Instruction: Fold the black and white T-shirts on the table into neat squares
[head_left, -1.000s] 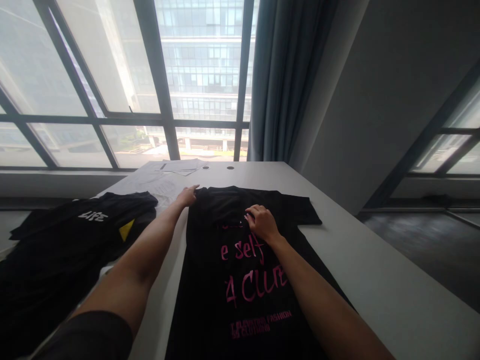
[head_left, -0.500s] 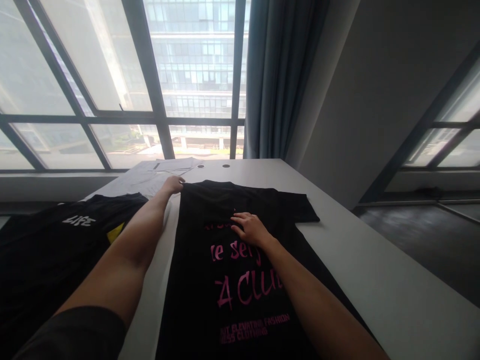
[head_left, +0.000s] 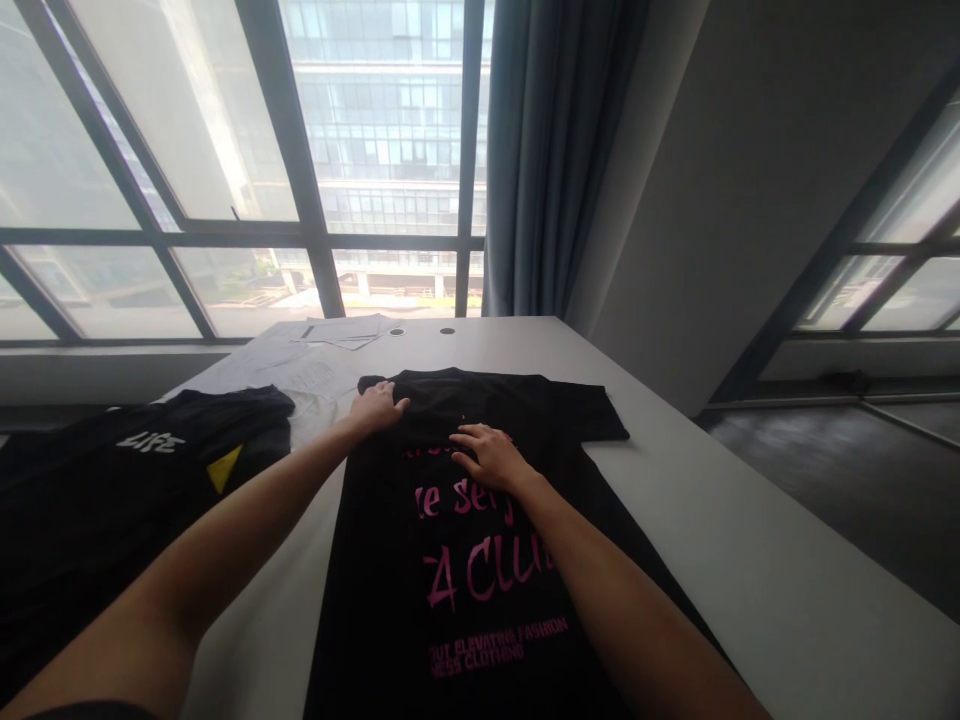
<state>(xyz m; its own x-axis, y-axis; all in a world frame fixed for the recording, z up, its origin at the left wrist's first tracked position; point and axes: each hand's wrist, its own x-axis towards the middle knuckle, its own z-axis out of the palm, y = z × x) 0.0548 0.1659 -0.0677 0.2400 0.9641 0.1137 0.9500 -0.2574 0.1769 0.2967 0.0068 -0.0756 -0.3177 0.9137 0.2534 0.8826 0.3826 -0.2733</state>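
Hazy glare from the window [head_left: 382,130], otherwise dim.

White papers [head_left: 341,330], framed window [head_left: 382,120] — bluish curtain [head_left: 551,150] alongside

- Between your left hand [head_left: 379,405] and right hand [head_left: 491,455] is a narrow gap above the black shirt [head_left: 386,560].
- Right of your right fingers, past the sleeve [head_left: 600,415], you have wide passing room over the table [head_left: 757,570].
- Ahead-left of your left fingers, papers [head_left: 307,375] lie low.
- Nearer you than those fingers, your left forearm [head_left: 247,530] bars the way toward the second shirt [head_left: 157,490].
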